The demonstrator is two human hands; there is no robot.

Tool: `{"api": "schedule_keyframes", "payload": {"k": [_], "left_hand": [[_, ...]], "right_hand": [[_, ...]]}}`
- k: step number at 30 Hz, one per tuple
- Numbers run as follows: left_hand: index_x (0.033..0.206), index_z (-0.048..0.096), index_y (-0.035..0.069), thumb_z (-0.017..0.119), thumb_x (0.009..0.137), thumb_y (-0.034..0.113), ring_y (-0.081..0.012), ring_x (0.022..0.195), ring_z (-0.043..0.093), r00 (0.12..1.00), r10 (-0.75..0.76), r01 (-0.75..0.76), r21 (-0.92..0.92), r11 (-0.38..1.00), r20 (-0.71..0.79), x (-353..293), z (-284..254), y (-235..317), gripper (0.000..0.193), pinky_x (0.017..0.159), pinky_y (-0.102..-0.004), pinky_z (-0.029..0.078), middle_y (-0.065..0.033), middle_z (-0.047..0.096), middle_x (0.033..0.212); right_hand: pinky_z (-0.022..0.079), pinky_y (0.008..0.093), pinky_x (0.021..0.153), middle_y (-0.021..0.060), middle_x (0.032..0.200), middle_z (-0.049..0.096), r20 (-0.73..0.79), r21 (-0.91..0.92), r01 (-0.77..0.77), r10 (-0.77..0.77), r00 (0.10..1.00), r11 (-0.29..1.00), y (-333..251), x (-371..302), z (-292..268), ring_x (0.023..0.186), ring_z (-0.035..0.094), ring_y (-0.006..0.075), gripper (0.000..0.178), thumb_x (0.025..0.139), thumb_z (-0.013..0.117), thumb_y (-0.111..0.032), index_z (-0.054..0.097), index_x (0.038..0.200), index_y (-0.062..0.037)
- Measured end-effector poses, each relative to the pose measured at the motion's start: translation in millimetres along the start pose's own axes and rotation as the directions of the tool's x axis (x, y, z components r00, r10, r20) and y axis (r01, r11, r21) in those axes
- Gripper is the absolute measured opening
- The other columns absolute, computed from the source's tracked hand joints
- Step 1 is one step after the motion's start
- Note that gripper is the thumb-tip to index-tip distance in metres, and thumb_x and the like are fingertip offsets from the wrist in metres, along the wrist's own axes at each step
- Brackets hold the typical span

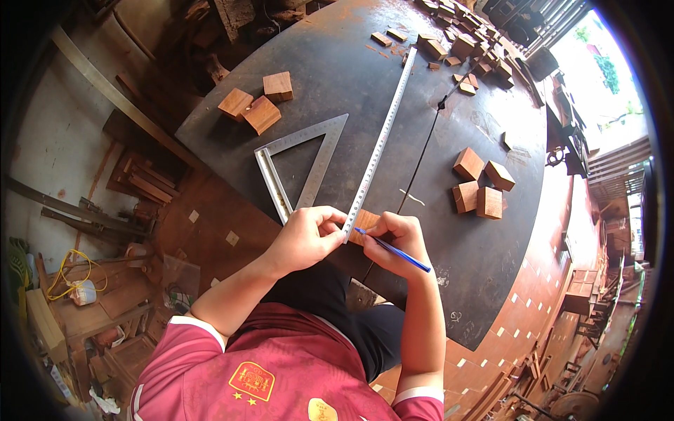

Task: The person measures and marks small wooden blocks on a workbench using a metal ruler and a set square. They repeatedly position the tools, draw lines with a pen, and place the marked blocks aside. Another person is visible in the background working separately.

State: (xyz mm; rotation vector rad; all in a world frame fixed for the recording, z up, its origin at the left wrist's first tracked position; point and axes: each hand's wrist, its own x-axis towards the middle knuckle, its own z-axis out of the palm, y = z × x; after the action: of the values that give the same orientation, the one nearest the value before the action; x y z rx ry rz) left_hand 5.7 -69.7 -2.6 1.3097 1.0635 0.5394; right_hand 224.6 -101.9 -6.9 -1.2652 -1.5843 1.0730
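Note:
A long metal ruler (382, 137) slants across the dark tabletop, its near end over a small wooden block (366, 219). My left hand (312, 235) is closed on that near end, thumb and fingers pinching its edge. In my right hand (401, 242) is a blue pen (400, 255), its tip at the block beside the ruler. Fingers of the right hand also rest against the block's right side. Just left of the ruler lies a metal triangle square (323, 158) with a thick pale edge. My hands partly cover the block.
Three wooden blocks (262, 114) sit at the table's far left. Several more blocks (467, 184) are grouped on the right, and a large pile (463, 45) lies at the far edge. A dark seam (421, 161) crosses the table (484, 274). Yellow cord (64, 270) hangs at left.

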Motion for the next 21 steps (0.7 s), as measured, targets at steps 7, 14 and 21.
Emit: {"api": "schedule_keyframes", "payload": {"k": [7, 14, 21], "left_hand": [[0.117, 0.071, -0.002, 0.07, 0.093, 0.001, -0.003, 0.078, 0.063, 1.0, -0.013, 0.013, 0.003, 1.0, -0.005, 1.0, 0.7, -4.0, 0.024, 0.072, -0.0221, 0.053, -0.001, 0.073, 0.086], [0.115, 0.07, -0.004, 0.072, 0.092, 0.007, -0.0053, 0.074, 0.064, 1.0, 0.01, -0.01, -0.008, 1.0, -0.007, 0.6, 0.2, -3.0, 0.025, 0.067, -0.0249, 0.053, -0.0043, 0.074, 0.084], [0.117, 0.071, -0.002, 0.07, 0.093, 0.001, -0.0029, 0.078, 0.063, 1.0, -0.013, 0.013, 0.004, 1.0, 0.003, -0.6, 0.8, 0.9, 0.024, 0.072, -0.0219, 0.053, -0.0012, 0.073, 0.087]], "right_hand": [[0.044, 0.0243, 0.053, 0.0034, 0.064, 0.062, -0.005, 0.003, 0.023, -0.023, 1.0, 1.0, -0.7, 0.9, 0.6, 0.06, 0.057, 0.0048, 0.015, 0.075, 0.075, 0.002, 0.06, 0.073, 0.0005], [0.042, 0.0243, 0.052, 0.0023, 0.062, 0.059, -0.015, 0.008, 0.021, -0.021, 1.0, 1.0, -4.5, 1.6, 1.0, 0.058, 0.055, 0.0043, 0.017, 0.075, 0.074, 0.002, 0.058, 0.071, 0.0], [0.045, 0.0253, 0.051, 0.0038, 0.061, 0.061, -0.1, 0.037, -0.035, 0.038, 0.994, 0.999, 0.1, -0.1, 4.1, 0.059, 0.058, 0.0046, 0.018, 0.079, 0.074, -0.001, 0.057, 0.073, -0.0002]]}}
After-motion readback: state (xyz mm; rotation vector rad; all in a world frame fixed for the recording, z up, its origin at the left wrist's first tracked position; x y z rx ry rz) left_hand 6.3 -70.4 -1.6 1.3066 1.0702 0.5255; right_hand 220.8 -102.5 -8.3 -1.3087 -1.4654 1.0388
